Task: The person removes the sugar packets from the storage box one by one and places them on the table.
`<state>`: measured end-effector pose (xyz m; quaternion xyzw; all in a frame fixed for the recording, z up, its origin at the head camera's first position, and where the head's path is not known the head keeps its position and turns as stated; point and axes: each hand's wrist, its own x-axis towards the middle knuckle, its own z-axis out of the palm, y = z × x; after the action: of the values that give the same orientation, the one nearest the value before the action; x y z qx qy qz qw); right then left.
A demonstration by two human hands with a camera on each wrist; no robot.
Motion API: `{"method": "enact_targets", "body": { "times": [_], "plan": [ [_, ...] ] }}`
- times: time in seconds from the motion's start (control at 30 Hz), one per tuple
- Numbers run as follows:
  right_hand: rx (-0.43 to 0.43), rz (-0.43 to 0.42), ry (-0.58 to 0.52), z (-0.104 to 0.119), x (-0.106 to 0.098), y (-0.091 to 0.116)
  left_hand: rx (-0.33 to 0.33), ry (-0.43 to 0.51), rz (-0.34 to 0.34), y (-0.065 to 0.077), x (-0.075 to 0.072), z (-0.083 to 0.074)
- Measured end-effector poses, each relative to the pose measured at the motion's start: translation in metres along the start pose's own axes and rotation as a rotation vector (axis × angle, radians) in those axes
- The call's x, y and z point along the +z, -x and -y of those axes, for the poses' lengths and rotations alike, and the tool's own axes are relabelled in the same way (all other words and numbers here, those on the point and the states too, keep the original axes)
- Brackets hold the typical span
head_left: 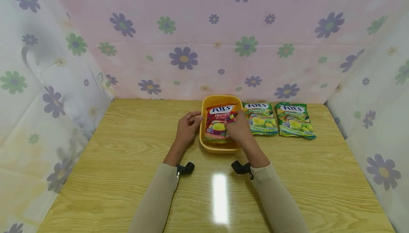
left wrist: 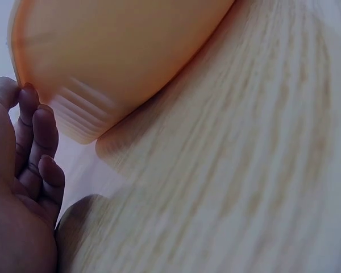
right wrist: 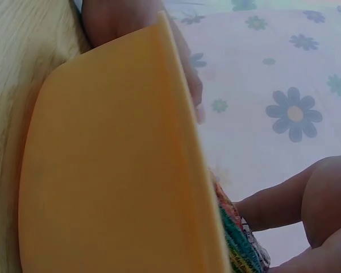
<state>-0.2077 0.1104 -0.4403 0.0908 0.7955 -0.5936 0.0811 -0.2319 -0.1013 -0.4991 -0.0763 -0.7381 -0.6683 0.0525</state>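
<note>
A red FOX'S Fruits candy bag (head_left: 218, 120) lies within a yellow plastic tub (head_left: 221, 151), printed face up. My right hand (head_left: 239, 129) reaches over the tub's right side and grips the bag's right edge between thumb and fingers. In the right wrist view the crinkled edge of a candy bag (right wrist: 238, 242) shows above the tub's rim, beside the fingers. On the other side, my left hand (head_left: 186, 129) pinches the tub's left rim with thumb and fingertips. The tub wall (left wrist: 119, 51) fills the upper part of the left wrist view.
Two green FOX'S Spring Tea candy bags lie right of the tub: the nearer bag (head_left: 259, 119) close against it, the farther bag (head_left: 294, 121) to its right. A wooden table (head_left: 134, 148) carries everything. Flower-printed cloth (head_left: 204, 38) hangs behind and at both sides.
</note>
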Motion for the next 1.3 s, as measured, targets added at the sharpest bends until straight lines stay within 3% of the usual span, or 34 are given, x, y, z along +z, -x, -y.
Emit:
{"method": "enact_targets", "body": {
  "times": [0.3, 0.67, 1.13, 1.3],
  "plan": [
    [-0.002, -0.009, -0.085, 0.0, -0.007, 0.001, 0.005, 0.01, -0.004, -0.01, -0.003, 0.03],
    [0.037, 0.047, -0.201, -0.007, -0.03, 0.015, 0.032, 0.014, -0.016, -0.01, -0.004, 0.03],
    [0.018, 0.06, -0.187, -0.011, -0.055, 0.029, 0.027, 0.033, -0.038, -0.011, -0.005, 0.031],
    [0.01, 0.058, -0.184, -0.013, -0.063, 0.037, 0.005, 0.041, -0.042, -0.009, -0.004, 0.023]
  ]
}}
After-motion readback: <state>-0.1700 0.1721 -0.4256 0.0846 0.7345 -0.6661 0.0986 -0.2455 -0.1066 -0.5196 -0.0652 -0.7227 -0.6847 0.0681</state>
